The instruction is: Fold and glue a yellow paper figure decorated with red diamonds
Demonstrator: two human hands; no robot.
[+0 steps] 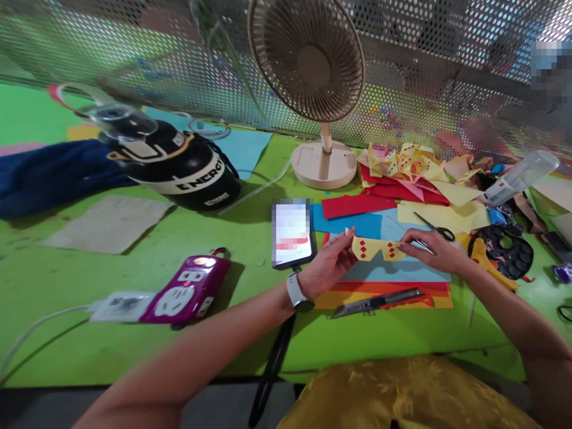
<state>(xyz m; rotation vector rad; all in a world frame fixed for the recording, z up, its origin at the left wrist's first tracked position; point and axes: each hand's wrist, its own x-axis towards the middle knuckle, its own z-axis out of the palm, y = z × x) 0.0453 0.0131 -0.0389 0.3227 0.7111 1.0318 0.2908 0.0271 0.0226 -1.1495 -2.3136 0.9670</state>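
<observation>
A yellow paper cutout with red diamond marks [372, 249] is stretched between my hands above stacked coloured paper. My left hand [333, 259], closed, pinches its left end. At the right end, the fingers of my closed right hand [431, 250] grip the paper. Thin shiny metal prongs [420, 243] stick out by the right hand; their kind is hard to make out. Below the hands lies a utility knife [379, 302] on the green table, partly over orange paper [328, 298]. Black-handled scissors [440, 231] rest just beyond my right hand. Light blue paper [402, 271] shows under the cutout.
A lit phone [292, 235] lies left of the papers. Behind it stand a fan [324, 167] and a large black bottle [187, 173]. A purple power strip [190, 292] is at left. Paper scraps [411, 161], a clear bottle [521, 179] and a black palette [513, 253] crowd the right.
</observation>
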